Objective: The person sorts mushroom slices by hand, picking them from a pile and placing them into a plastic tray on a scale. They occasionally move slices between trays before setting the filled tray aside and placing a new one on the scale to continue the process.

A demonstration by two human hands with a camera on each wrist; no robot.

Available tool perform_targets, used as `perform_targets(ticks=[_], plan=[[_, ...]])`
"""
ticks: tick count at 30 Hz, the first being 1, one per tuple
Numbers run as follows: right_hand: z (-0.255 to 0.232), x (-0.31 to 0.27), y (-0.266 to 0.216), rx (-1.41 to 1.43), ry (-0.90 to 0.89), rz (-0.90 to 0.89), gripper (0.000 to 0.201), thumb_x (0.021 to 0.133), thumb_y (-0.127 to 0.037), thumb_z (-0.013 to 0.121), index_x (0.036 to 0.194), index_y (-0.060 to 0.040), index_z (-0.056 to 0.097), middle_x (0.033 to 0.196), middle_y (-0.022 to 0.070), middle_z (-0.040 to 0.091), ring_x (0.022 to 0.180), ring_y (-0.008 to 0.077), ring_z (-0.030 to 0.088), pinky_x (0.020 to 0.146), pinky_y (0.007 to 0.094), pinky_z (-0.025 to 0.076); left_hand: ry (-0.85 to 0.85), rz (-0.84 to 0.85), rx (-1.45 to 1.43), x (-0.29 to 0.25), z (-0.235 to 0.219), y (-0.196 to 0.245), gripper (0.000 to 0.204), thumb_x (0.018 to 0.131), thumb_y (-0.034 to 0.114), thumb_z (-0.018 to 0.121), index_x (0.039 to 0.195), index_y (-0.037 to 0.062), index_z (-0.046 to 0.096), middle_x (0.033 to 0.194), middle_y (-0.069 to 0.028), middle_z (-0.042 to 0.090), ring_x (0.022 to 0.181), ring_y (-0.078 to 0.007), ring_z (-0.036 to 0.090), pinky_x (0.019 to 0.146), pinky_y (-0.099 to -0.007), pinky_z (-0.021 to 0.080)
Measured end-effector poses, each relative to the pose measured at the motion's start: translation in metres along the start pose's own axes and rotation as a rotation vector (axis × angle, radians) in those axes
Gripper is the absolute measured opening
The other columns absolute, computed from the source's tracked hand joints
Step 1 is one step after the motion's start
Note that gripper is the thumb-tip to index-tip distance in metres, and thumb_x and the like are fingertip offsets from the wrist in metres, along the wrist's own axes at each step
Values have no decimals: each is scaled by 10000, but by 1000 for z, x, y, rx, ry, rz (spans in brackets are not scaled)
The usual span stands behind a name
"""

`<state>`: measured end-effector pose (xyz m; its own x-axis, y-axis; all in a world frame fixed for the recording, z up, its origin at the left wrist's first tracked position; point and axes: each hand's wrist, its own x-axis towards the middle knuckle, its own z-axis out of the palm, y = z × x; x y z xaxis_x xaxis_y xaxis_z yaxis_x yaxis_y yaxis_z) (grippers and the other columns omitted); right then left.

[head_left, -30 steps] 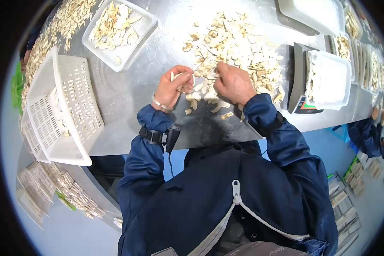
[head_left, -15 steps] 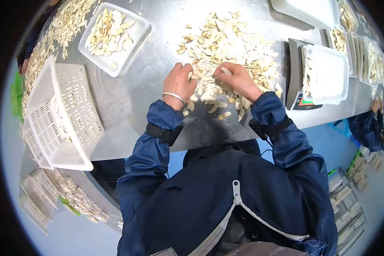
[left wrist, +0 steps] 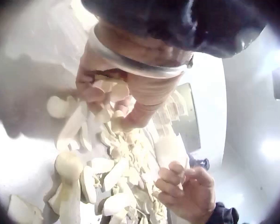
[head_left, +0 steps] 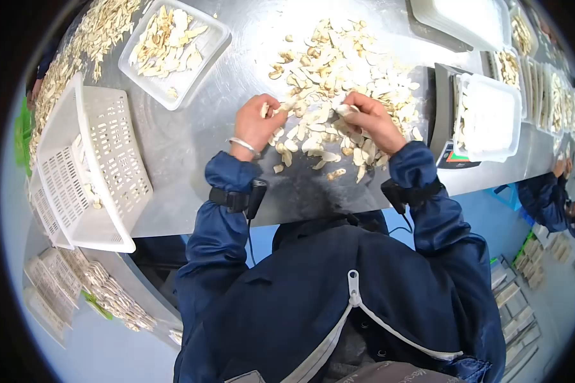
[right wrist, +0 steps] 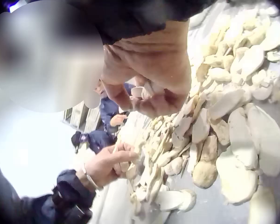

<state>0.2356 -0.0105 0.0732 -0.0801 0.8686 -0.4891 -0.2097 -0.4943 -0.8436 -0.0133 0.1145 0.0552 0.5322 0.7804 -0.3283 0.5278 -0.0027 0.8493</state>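
A pile of pale sliced mushrooms [head_left: 329, 70] is spread on the metal table in front of me. At its near left edge, my left hand [head_left: 252, 124] has its fingers curled round a few mushroom slices [left wrist: 117, 91], with thumb and fingertips pinching toward the pile. My right hand [head_left: 375, 122], held over the right part of the pile, grips mushroom slices [right wrist: 138, 92] between thumb and bent fingers. Both palms are partly hidden. Loose slices [head_left: 313, 147] lie on the table just below and between the hands.
A white tray [head_left: 184, 88] of mushroom pieces stands at the upper left, above a perforated white basket [head_left: 118, 153]. To the right, a black scale [head_left: 442, 108] bears a white container [head_left: 492, 118]. Stacked trays [head_left: 466, 22] and filled trays [head_left: 548, 92] stand beyond. Another person [head_left: 543, 201] works at far right.
My right hand has lifted off the pile and moved right, now with slices in its grip. The left hand turned palm-down over the slices, then drew back slightly left, still holding some.
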Motion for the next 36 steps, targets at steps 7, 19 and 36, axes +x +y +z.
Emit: perform_targets(ticks=[7, 19, 36], plan=[[13, 12, -27, -284, 64, 111, 220, 894, -136, 527, 1083, -55, 605, 724, 28, 599, 677, 115, 555, 608, 254, 426, -278, -165, -1055, -8, -31, -16, 164, 898, 66, 600, 1054, 17, 588, 950, -104, 654, 827, -168, 653, 639, -273, 532], [27, 19, 0, -1292, 110, -437, 188, 831, -105, 574, 1008, -54, 533, 785, 145, 604, 748, 348, 637, 643, 452, 502, -94, 237, 171, 5, 12, 16, 254, 852, 60, 631, 1103, 84, 661, 893, -71, 634, 778, -221, 611, 692, -341, 494], [6, -97, -51, 102, 241, -116, 107, 906, -68, 545, 1004, -100, 575, 651, -99, 407, 568, 2, 337, 503, 203, 237, -43, -147, -251, -2, 11, 32, 182, 870, 125, 662, 1014, 16, 645, 839, -41, 631, 711, -142, 578, 652, -273, 456]])
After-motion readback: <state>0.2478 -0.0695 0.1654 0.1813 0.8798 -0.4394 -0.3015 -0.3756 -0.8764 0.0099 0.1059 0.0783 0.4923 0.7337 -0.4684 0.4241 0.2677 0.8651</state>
